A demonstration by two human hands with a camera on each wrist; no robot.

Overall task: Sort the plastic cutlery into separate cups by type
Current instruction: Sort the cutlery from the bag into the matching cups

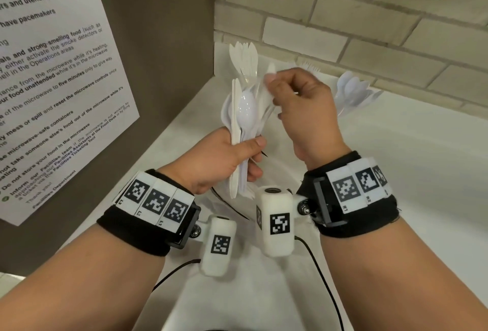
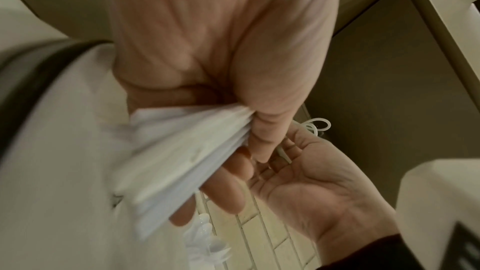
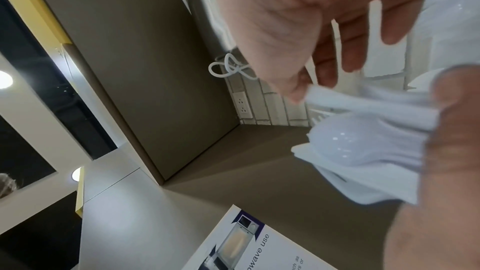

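My left hand grips a bundle of white plastic cutlery by the handles, with a spoon bowl facing me among flat knives. My right hand pinches the top of one white piece at the bundle's right side; I cannot tell its type. Behind the bundle stands a clear cup of knives. A cup of spoons stands at the right, and fork tips show behind my right hand. In the left wrist view the left hand's fingers curl round the handles.
A microwave notice hangs on the brown side panel at the left. A pale brick wall closes the back. The white counter extends to the right. Black cables run from the wrist cameras. A wall socket sits in the corner.
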